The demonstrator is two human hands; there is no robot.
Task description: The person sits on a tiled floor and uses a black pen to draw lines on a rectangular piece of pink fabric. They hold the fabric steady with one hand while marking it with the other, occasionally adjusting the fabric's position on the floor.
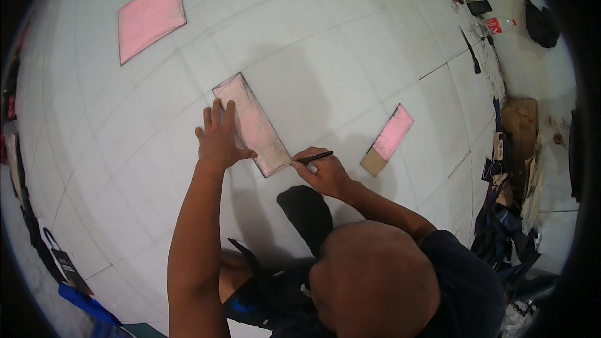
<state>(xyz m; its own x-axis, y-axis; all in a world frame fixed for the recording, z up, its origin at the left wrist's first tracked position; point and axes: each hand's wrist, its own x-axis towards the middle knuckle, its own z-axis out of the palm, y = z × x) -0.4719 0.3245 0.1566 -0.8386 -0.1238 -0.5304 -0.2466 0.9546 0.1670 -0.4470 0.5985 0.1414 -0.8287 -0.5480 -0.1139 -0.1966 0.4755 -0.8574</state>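
While the left hand (pixel 218 139) lies flat with fingers spread on the panel (pixel 251 123), the right hand (pixel 323 174) is closed around a black pen (pixel 315 158), whose tip meets the panel's near corner. That panel is a long, narrow rectangle, pale pink and smudged grey, with a dark line running along its edges; it lies slantwise on the white floor (pixel 325 56) of large tiles. The left palm covers its near-left edge, the fingers pointing away from the person. A bigger pink sheet (pixel 150 17) lies well beyond the panel, up and to its left. Right of the panel, apart from it, sits a small piece (pixel 388 140), pink on its far part and brown cardboard on its near end. Just below the panel, a black cloth (pixel 307 213) rests on the tiles beside the right wrist.
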